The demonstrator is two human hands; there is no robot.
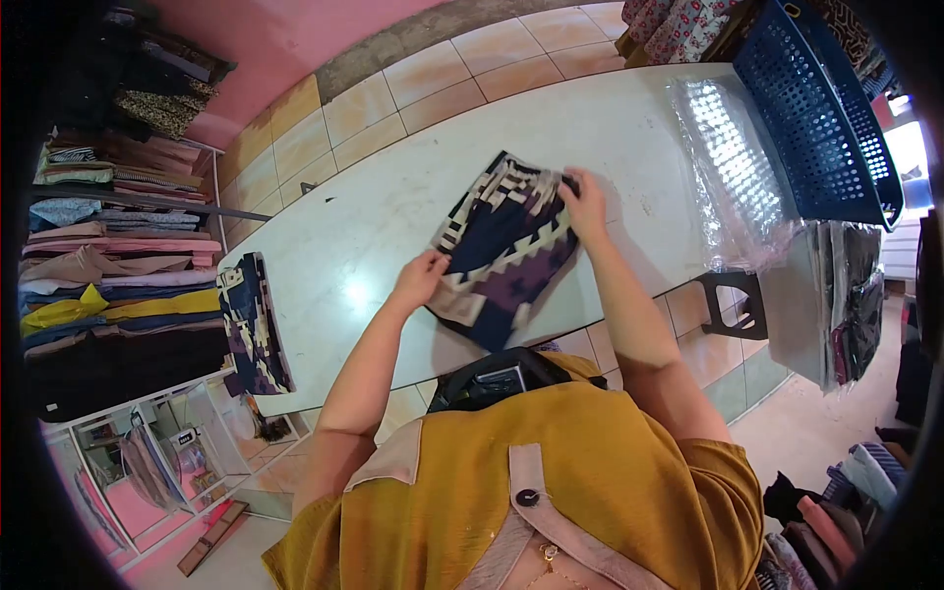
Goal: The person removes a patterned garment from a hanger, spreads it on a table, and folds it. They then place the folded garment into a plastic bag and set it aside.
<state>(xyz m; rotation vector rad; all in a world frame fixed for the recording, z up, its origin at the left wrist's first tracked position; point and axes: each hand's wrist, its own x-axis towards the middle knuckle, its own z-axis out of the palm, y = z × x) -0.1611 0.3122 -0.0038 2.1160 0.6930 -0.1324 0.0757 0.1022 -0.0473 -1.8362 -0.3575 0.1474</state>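
Observation:
A folded garment (511,246) in navy, purple and cream geometric print lies on the white table (629,128), its lower end close to my body. My left hand (419,281) pinches its left edge, with fingertips on the cloth. At the upper right corner, my right hand (586,208) has its fingers closed on the edge. A second folded garment (254,324) in a similar print rests over the table's left end.
Clear plastic bags (733,167) lie at the table's right end beside a blue perforated basket (816,118). Shelves of folded clothes (118,256) stand to the left. A pile of clothes (836,511) sits at lower right.

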